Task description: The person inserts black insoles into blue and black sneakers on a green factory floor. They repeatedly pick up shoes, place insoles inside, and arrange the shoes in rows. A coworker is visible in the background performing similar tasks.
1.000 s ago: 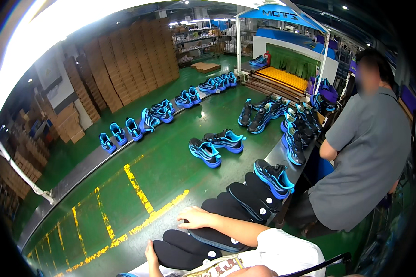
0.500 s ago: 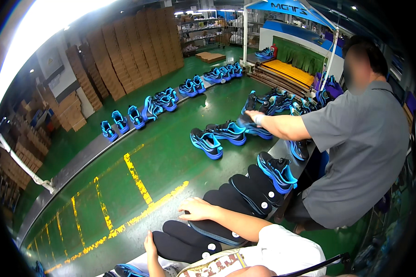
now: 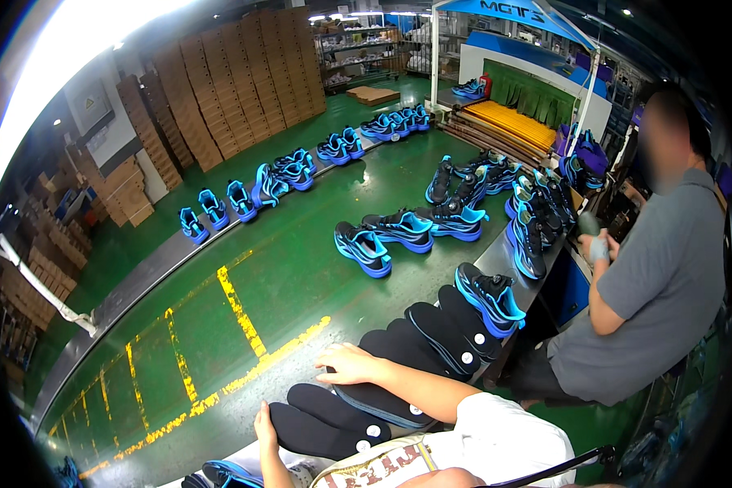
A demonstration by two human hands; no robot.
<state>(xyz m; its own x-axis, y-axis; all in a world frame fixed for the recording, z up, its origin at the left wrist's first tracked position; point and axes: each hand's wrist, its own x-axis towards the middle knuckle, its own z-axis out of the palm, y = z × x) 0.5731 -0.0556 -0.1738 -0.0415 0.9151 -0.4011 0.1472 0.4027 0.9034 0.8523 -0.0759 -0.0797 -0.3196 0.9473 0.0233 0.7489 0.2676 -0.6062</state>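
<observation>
Black insoles (image 3: 331, 413) with round white stickers at their heels lie in a row along the near metal edge of the conveyor. My left hand (image 3: 265, 424) rests against the left end of the nearest insoles, its visible fingers straight. Farther along, my right hand (image 3: 347, 363) lies over the far ends of the middle insoles (image 3: 374, 398), fingers stretched out and palm down. Neither hand has anything lifted. A black and blue sneaker (image 3: 491, 299) stands beyond the insole row. Part of another blue and black shoe (image 3: 228, 473) shows below my left hand.
More sneakers (image 3: 403, 232) stand on the green belt (image 3: 293, 268) with yellow lines, and others (image 3: 240, 201) line its far rail. At the right, a co-worker (image 3: 651, 268) in a grey shirt stands beside clustered shoes (image 3: 537, 211). Stacked brown cartons (image 3: 236, 89) rise behind.
The co-worker's arm has drawn back from over the belt, leaving a sneaker there; both their hands now hold a dark object near their body. My hands have hardly moved.
</observation>
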